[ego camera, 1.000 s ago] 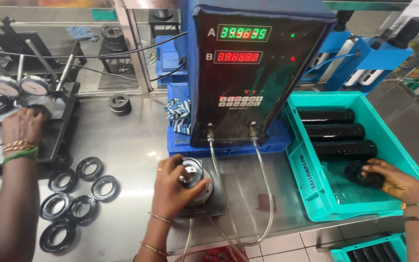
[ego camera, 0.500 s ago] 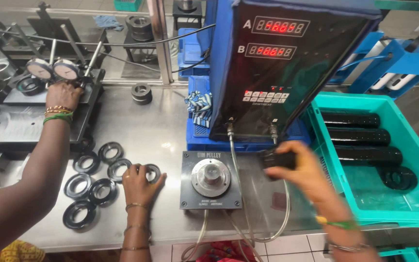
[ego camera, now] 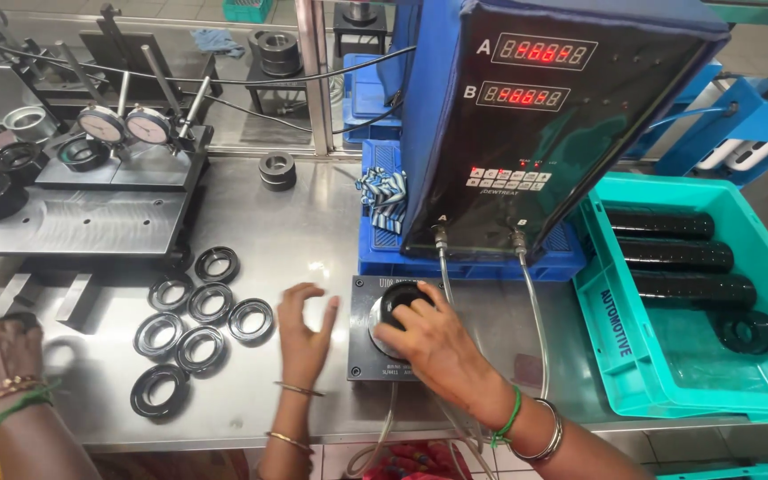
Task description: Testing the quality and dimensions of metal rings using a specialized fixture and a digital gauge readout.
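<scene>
Head view | right hand (ego camera: 433, 342) grasps black ring (ego camera: 404, 300), pressing it onto gauge plate (ego camera: 364, 338) below blue display unit (ego camera: 544, 116) | left hand (ego camera: 304, 324) released, hovering beside rings (ego camera: 197, 324) | judgement: seat ring flat, centred, steady before reading.

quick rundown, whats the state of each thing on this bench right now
right hand: pressing a black ring onto the gauge block
left hand: open, fingers spread, on the steel table
loose black rings: lying flat, unstacked
teal bin: holds rows of stacked rings
display unit: lit, red digits
dial gauges: upright
</scene>
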